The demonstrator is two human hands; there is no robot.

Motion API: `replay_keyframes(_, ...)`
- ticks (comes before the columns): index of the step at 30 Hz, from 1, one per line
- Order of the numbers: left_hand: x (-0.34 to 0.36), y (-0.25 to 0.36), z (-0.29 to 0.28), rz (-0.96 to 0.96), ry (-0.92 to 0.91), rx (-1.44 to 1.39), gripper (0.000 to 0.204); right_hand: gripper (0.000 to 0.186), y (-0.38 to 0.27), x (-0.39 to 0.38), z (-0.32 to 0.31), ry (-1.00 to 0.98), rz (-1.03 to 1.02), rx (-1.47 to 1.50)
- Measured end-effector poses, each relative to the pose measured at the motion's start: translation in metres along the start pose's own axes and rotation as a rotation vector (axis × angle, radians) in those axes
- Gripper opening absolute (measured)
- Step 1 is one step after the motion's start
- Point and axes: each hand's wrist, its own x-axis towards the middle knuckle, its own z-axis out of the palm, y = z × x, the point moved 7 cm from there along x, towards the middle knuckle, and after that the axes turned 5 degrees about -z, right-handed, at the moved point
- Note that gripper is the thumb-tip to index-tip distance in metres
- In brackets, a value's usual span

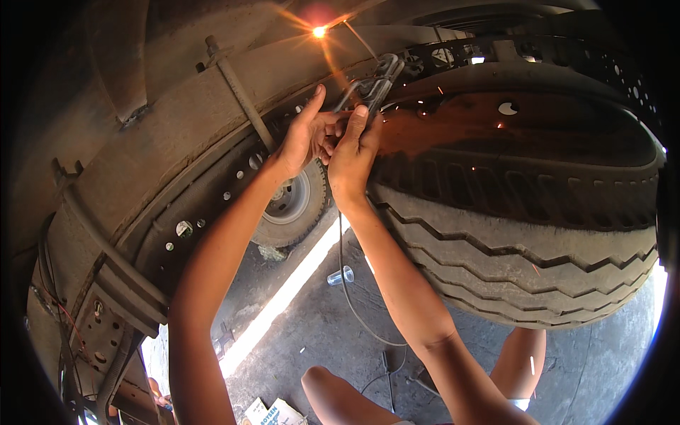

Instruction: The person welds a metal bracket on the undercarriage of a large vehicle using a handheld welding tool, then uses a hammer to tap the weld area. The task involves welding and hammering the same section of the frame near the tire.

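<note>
My right hand (354,152) is closed round the handle of a welding electrode holder (383,83), thumb lying along it. From its jaws a thin welding rod (362,40) runs up toward a bright arc (319,31) on the brown metal above. My left hand (304,138) meets the right at the handle, fingers curled in against it and thumb pointing up; part of its grip is hidden. A dark cable (343,255) hangs below my right hand and loops to the floor. Sparks fall over the large tyre to the right.
A big truck tyre (531,262) fills the right side, close to my right forearm. Rusty beams and a U-bolt (244,103) stand at the left. Beyond is another wheel (290,202). A clear plastic cup (341,276) and a printed carton (276,412) lie on the floor.
</note>
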Motion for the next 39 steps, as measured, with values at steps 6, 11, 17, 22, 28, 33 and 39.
replay_keyframes(6,-0.007,-0.002,0.012,-0.041,-0.025,-0.032,0.103,0.040,-0.046,-0.032,0.000,-0.117,0.093,0.120)
replay_keyframes(11,-0.008,0.012,0.012,0.152,0.137,-0.048,0.096,0.031,-0.084,-0.096,-0.024,-0.174,0.135,0.115)
replay_keyframes(17,-0.026,0.005,0.007,0.294,0.438,0.100,0.090,0.051,-0.117,-0.175,-0.105,-0.387,-0.098,-0.451)
replay_keyframes(22,-0.072,-0.029,0.037,0.412,0.672,0.284,0.073,0.054,-0.144,-0.228,-0.160,-0.606,-0.287,-0.711)
replay_keyframes(28,-0.166,-0.078,0.032,0.352,0.921,-0.091,0.057,0.049,-0.158,-0.263,-0.216,-0.718,-0.219,-0.796)
replay_keyframes(33,-0.237,-0.073,0.046,0.450,1.086,-0.055,0.052,0.045,-0.141,-0.287,-0.257,-0.874,-0.051,-0.849)
replay_keyframes(39,-0.306,0.052,0.143,0.985,0.727,-0.036,0.023,0.043,-0.093,-0.324,-0.328,-0.945,0.224,-1.174)
